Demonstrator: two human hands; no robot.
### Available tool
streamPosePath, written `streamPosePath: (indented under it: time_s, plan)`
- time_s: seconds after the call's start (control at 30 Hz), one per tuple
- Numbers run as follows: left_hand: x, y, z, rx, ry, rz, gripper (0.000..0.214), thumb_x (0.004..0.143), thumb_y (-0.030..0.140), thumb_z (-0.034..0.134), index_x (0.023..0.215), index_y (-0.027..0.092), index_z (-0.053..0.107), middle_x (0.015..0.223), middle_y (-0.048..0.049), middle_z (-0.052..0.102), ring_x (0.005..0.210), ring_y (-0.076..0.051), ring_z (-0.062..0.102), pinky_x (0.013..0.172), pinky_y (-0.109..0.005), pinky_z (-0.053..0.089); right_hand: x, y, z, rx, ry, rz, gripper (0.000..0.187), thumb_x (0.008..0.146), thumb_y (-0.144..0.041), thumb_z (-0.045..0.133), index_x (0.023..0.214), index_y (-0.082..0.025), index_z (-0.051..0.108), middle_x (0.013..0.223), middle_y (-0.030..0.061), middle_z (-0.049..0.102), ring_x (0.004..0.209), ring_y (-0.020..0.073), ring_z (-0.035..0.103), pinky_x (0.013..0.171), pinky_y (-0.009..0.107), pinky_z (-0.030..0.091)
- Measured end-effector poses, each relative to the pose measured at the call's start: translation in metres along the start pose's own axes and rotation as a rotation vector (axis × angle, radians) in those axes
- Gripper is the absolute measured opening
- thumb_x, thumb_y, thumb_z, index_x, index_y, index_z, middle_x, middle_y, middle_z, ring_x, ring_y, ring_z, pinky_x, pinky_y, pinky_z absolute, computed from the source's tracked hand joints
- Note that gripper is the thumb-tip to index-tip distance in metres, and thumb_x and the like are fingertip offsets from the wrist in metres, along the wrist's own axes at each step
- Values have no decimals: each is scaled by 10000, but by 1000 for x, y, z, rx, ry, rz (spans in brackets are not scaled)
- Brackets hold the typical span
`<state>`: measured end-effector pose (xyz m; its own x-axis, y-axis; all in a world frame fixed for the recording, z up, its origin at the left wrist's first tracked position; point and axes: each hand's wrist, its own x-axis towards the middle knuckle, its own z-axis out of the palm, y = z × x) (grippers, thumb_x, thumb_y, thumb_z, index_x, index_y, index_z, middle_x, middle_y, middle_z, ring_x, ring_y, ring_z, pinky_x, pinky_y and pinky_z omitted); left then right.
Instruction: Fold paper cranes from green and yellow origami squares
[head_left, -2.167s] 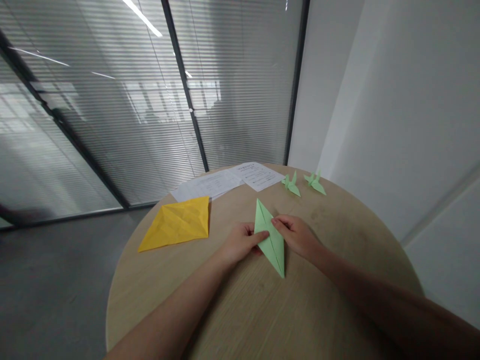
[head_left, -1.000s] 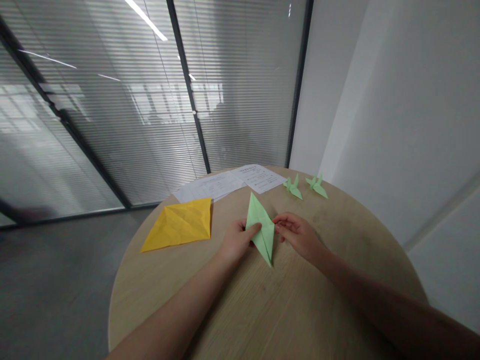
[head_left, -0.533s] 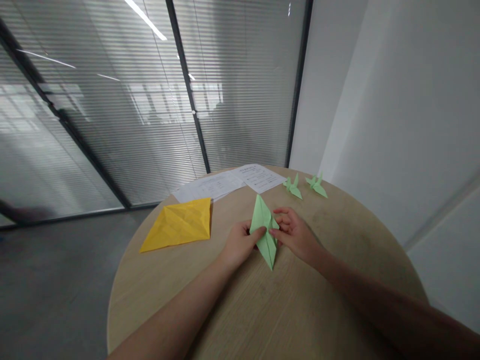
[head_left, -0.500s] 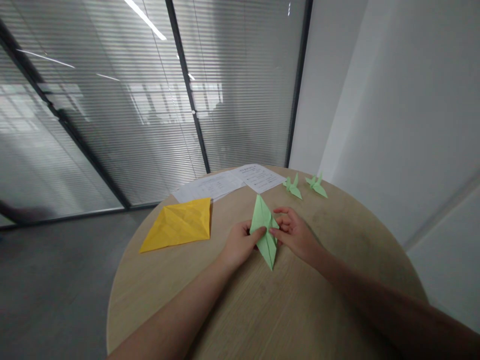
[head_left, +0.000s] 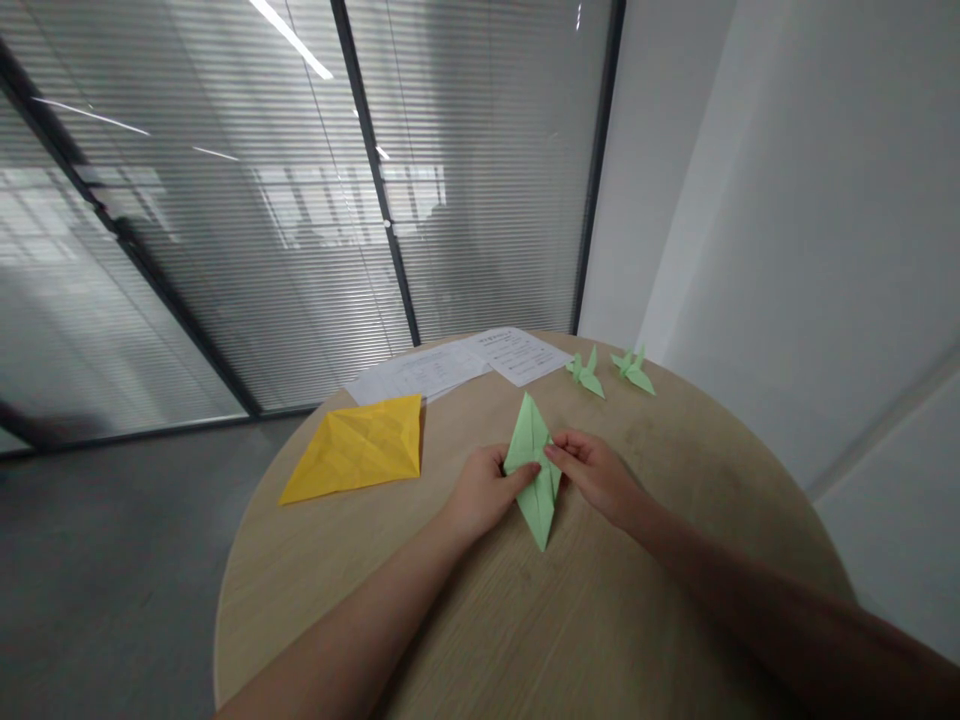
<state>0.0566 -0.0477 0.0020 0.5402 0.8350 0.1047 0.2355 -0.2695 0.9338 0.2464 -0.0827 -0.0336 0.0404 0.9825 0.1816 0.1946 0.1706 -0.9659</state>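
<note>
Your left hand (head_left: pixel 484 492) and right hand (head_left: pixel 598 474) are both closed on one green folded paper (head_left: pixel 541 495), right in front of you near the middle of the surface (head_left: pixel 585 620). Your left thumb lies flat across the front of it, while the other fingers of that hand are mostly hidden behind its left edge. Your right thumb and forefinger pinch its right edge just above the widest part, with the remaining fingers curled in. You have it as a long diamond, one point away from you and the other toward you, with a crease down its length. Whether it touches the wood beneath, you cannot tell from this view.

To your left lies a yellow creased sheet (head_left: pixel 366 447), spread out, well apart from your hands. Beyond it, white papers (head_left: pixel 424 372) overlap near the far edge, lines of print on them. Past your right hand, two small green folded birds stand side by side: a nearer bird (head_left: pixel 586 377) just beside the papers and a farther bird (head_left: pixel 635 373) to its right.
</note>
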Motion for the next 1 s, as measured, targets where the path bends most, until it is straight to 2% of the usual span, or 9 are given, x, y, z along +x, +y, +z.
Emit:
streamPosePath:
  time_s: [0.17,0.23,0.33,0.4,0.57,0.73,0.83,0.9,1.0]
  plan:
    - [-3,2,2,27,-34,-5,210,826,345,676,754,154,727,704,-18,703,633,-171,594,607,-265,427,1,0,-4,-77,74,-50,360,905,-527,618,745,-204,624,681,-3,572,688,170,547,646,290,449]
    - [-2,0,2,-29,-35,-17,215,822,353,681,779,149,733,730,-27,715,646,-172,602,623,-268,439,1,1,-3,-21,39,-26,324,890,-506,650,772,-205,628,683,-8,591,665,160,554,624,281,454]
    - [2,-4,-1,-119,-22,-41,234,819,361,690,831,134,744,763,-42,727,649,-165,604,637,-269,446,1,2,0,118,-82,35,266,838,-438,734,958,-218,646,780,-1,693,652,153,616,583,266,485]
    - [4,-6,-3,-161,-5,-78,242,813,363,703,829,125,738,726,-38,705,609,-148,574,602,-258,425,0,4,3,186,-138,40,353,794,-363,788,1079,-233,626,898,16,750,708,163,679,611,271,533]
    - [7,-7,-5,-289,28,-146,234,786,351,755,825,124,715,664,-13,655,548,-119,526,553,-243,409,0,8,6,303,-179,-40,594,756,-207,820,1288,-262,560,1023,28,772,914,193,753,869,354,606]
    - [6,-9,-3,-332,62,-181,243,787,366,774,819,134,710,687,-31,680,557,-128,555,552,-249,418,-2,10,7,362,-225,-77,935,736,-136,811,1542,-321,374,1103,31,734,945,179,744,849,325,611]
    - [6,-7,-4,-333,71,-187,223,795,353,757,838,138,719,721,-41,706,582,-139,584,579,-257,445,-4,8,8,362,-234,-80,1077,733,-152,826,1620,-341,245,1169,51,719,942,180,739,855,337,613]
    - [6,-6,-6,-311,48,-181,219,799,352,745,848,139,725,722,-39,709,587,-144,593,589,-262,453,-4,5,7,356,-215,-73,1025,766,-198,819,1618,-329,266,1160,55,724,955,189,736,879,353,607]
    - [6,-5,-7,-229,-13,-150,222,802,358,728,819,137,726,689,-26,688,573,-143,574,578,-261,434,-1,0,5,329,-155,-73,618,838,-333,768,1418,-280,561,1081,47,745,984,210,720,919,373,582]
